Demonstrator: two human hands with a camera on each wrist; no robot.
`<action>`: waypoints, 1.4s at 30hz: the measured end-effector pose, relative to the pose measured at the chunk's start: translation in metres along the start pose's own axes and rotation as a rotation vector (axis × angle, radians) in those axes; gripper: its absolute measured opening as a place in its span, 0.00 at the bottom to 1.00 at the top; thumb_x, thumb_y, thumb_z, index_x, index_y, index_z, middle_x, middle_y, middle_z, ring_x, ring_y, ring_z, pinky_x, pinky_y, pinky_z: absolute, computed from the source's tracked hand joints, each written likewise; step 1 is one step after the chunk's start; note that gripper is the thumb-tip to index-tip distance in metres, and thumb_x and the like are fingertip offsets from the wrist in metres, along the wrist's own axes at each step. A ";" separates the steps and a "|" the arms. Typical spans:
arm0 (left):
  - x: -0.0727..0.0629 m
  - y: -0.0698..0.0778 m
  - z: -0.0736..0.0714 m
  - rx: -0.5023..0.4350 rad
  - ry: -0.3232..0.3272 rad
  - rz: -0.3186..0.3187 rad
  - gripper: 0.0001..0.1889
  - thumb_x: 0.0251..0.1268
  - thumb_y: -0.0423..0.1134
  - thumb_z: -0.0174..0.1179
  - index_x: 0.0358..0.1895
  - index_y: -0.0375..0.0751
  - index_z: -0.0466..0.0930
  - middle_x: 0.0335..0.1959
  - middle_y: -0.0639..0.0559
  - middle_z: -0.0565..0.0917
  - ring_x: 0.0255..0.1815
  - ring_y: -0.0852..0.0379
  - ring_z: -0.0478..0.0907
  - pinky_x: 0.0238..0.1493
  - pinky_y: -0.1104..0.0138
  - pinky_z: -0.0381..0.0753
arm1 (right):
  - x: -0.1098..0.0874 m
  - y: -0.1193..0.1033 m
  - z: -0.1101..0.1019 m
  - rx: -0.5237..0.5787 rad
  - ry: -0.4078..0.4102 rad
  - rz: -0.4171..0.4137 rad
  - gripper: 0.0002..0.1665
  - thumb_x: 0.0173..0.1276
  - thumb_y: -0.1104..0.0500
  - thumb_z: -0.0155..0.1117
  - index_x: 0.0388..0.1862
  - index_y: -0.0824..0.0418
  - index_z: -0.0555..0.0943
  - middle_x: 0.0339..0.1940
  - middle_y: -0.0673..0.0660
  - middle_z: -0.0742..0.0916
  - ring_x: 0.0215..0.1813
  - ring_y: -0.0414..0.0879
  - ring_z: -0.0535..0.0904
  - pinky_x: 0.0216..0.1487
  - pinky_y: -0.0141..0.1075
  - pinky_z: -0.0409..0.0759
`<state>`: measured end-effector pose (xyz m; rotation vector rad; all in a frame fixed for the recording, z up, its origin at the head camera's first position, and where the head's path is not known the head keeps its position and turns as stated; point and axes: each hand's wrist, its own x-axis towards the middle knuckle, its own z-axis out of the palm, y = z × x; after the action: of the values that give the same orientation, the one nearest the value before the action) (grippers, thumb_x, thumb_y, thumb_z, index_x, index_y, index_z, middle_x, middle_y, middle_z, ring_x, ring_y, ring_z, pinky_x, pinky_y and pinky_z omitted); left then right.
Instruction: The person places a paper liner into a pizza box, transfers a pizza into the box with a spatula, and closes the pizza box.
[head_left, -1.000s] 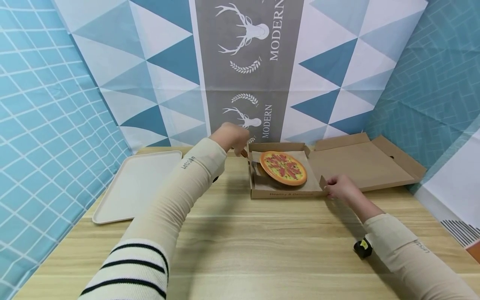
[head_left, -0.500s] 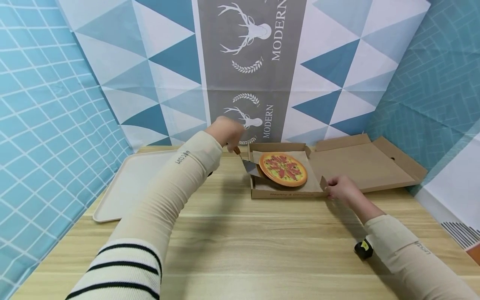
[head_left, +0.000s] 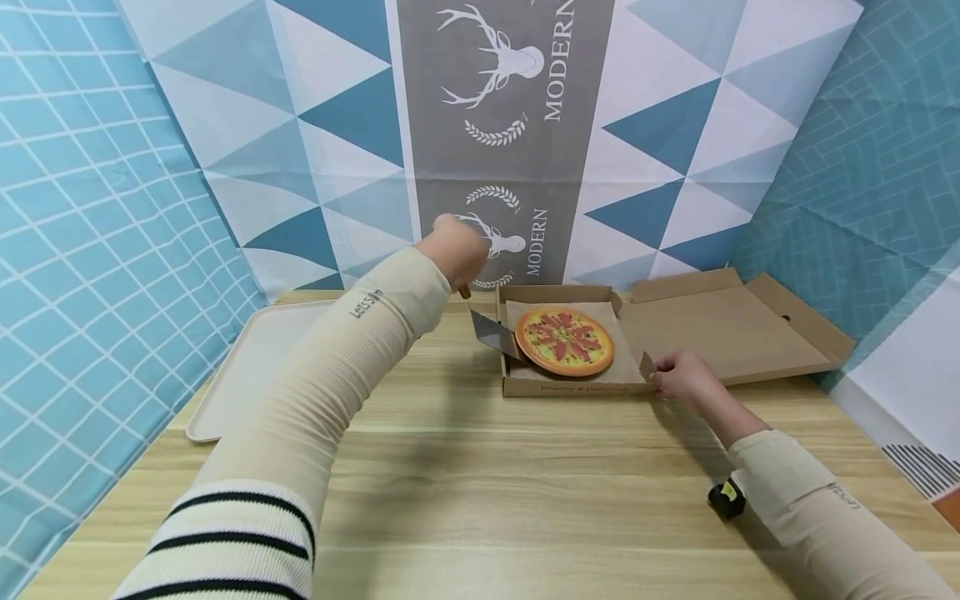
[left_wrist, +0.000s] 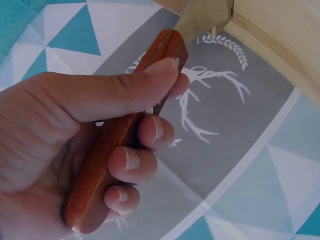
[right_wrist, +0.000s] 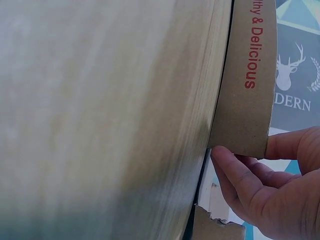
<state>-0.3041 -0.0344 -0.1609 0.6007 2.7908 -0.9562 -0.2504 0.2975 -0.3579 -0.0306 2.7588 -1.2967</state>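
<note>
My left hand (head_left: 459, 250) grips the reddish-brown wooden handle (left_wrist: 125, 130) of a metal spatula, fingers curled round it and thumb along its top. The spatula's flat blade (head_left: 493, 335) slants down over the left wall of an open cardboard pizza box (head_left: 577, 388), its far end right at the pizza's left edge. A pizza (head_left: 566, 342) with red and green topping lies on the box's paper liner, in its left part. With my right hand (head_left: 678, 373) I pinch the box's front right corner, thumb and fingers on either side of the front wall (right_wrist: 247, 115).
The box lid (head_left: 720, 329) lies folded back to the right. A pale tray (head_left: 247, 367) stands at the left, partly behind my left arm. Below my right wrist is a small black device (head_left: 726, 498). Patterned panels (head_left: 660, 125) close off the back and sides.
My left hand has drawn left and slightly up, bringing the spatula blade out from the box towards its left wall. The pizza has shifted slightly left and forward. My right hand keeps its place.
</note>
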 end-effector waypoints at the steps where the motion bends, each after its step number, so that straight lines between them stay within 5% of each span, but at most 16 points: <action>1: -0.002 0.001 -0.002 0.001 0.001 -0.014 0.07 0.61 0.38 0.63 0.41 0.46 0.83 0.47 0.52 0.81 0.42 0.53 0.73 0.49 0.57 0.73 | 0.000 0.000 0.000 0.004 0.000 0.000 0.14 0.69 0.71 0.52 0.46 0.85 0.73 0.36 0.68 0.82 0.32 0.47 0.82 0.37 0.40 0.82; 11: -0.017 -0.001 -0.004 -0.032 0.001 -0.062 0.16 0.61 0.49 0.65 0.47 0.45 0.83 0.48 0.52 0.81 0.40 0.53 0.73 0.46 0.59 0.74 | 0.001 0.003 0.000 -0.010 0.001 -0.004 0.17 0.69 0.70 0.51 0.49 0.86 0.72 0.38 0.71 0.82 0.32 0.48 0.82 0.38 0.39 0.81; 18: -0.029 -0.009 0.004 -0.040 0.039 -0.042 0.05 0.63 0.42 0.65 0.37 0.46 0.85 0.38 0.53 0.82 0.34 0.54 0.73 0.39 0.61 0.72 | 0.001 0.003 0.001 -0.019 -0.009 0.009 0.17 0.69 0.70 0.52 0.49 0.86 0.71 0.40 0.73 0.82 0.33 0.49 0.83 0.41 0.41 0.82; 23: -0.030 -0.020 0.011 -0.039 0.048 -0.024 0.05 0.56 0.35 0.69 0.35 0.46 0.83 0.37 0.53 0.81 0.36 0.54 0.73 0.43 0.58 0.76 | 0.001 0.002 0.000 -0.029 -0.015 0.016 0.18 0.70 0.70 0.51 0.51 0.86 0.70 0.43 0.75 0.81 0.34 0.50 0.84 0.44 0.45 0.81; 28: -0.031 -0.034 0.024 -0.110 0.044 -0.012 0.11 0.51 0.35 0.74 0.36 0.43 0.82 0.39 0.52 0.83 0.40 0.53 0.75 0.47 0.55 0.76 | 0.000 0.001 0.000 -0.019 -0.016 0.015 0.18 0.70 0.70 0.52 0.51 0.86 0.71 0.42 0.74 0.81 0.34 0.49 0.83 0.44 0.45 0.81; 37: -0.030 -0.052 0.061 -0.183 0.071 0.049 0.02 0.55 0.39 0.70 0.29 0.50 0.86 0.26 0.59 0.82 0.27 0.58 0.70 0.31 0.63 0.70 | 0.000 0.004 0.000 0.025 -0.005 0.003 0.15 0.69 0.71 0.52 0.48 0.86 0.71 0.40 0.71 0.81 0.31 0.46 0.82 0.39 0.41 0.83; 42: -0.032 -0.056 0.082 -0.271 0.096 0.065 0.08 0.59 0.40 0.67 0.23 0.49 0.84 0.19 0.57 0.73 0.23 0.58 0.64 0.29 0.62 0.64 | 0.001 0.003 0.001 0.031 -0.007 0.009 0.16 0.70 0.71 0.52 0.49 0.86 0.71 0.40 0.71 0.81 0.32 0.46 0.82 0.40 0.41 0.83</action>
<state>-0.2981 -0.1350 -0.1865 0.7070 2.8932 -0.5361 -0.2511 0.2990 -0.3610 -0.0203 2.7296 -1.3343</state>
